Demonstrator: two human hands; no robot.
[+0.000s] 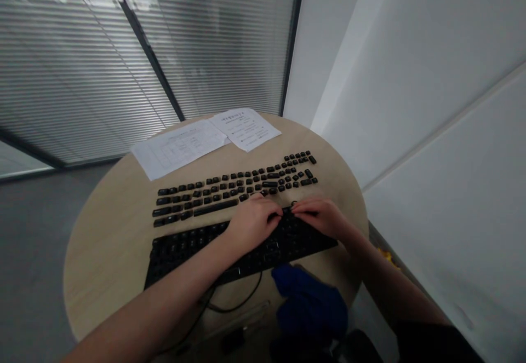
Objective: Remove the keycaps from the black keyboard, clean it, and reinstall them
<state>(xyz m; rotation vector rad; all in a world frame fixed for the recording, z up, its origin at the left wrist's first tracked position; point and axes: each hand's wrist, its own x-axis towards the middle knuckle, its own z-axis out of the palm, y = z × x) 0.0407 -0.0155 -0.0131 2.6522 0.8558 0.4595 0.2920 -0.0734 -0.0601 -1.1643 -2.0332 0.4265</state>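
Observation:
A black keyboard (302, 241) lies across the near part of the round table, its right half bare of keycaps in places. My left hand (255, 218) is over its far edge, thumb and fingertips pinched together at the board. Close beside it, my right hand (320, 214) has its fingers pressed together at the same edge. A small dark loop shows by the right fingertips; what either hand grips is too small to make out. Beyond the keyboard, loose black keycaps (249, 181) sit in rows, with a long spacebar keycap (216, 207) in the nearest row.
Printed paper sheets (181, 145) lie at the table's far side. Near me are a blue cloth (310, 300) and a dark cable (242, 304) running from under the keyboard. A white wall (431, 122) stands right of the round table (98, 253), and blinds (230, 40) hang behind it.

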